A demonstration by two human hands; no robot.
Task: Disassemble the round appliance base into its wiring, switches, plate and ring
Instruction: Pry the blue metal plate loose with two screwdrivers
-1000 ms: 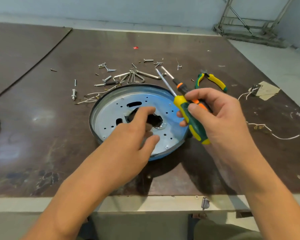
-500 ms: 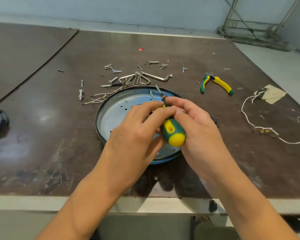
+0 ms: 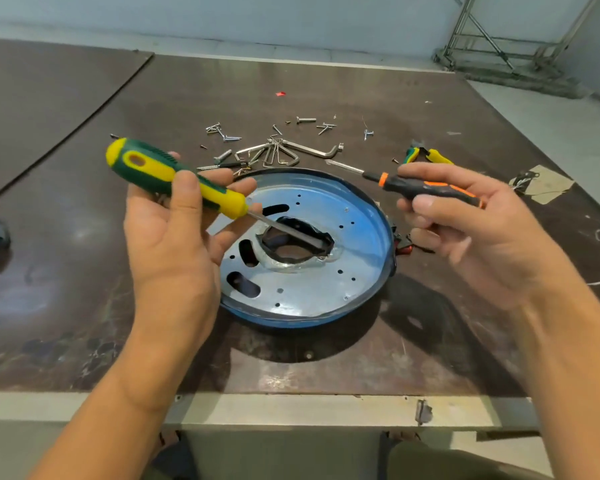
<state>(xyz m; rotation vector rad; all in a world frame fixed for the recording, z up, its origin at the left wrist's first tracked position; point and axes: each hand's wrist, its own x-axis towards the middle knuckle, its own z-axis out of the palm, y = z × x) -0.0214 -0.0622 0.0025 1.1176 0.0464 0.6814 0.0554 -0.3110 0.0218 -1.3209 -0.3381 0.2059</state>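
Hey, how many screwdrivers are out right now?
2. The green-and-yellow screwdriver is in the left hand, its shaft over the round base. The black-and-orange screwdriver is in the right hand. More could lie among the metal parts behind.

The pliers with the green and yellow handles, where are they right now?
In the head view the pliers lie on the table at far right, just beyond the right hand and its orange-and-black screwdriver, right of the hex keys.

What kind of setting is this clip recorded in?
Probably a workshop or repair bench, not a home kitchen: a worn dark worktable strewn with loose screws, hex keys and pliers, bare concrete floor, metal frame behind.
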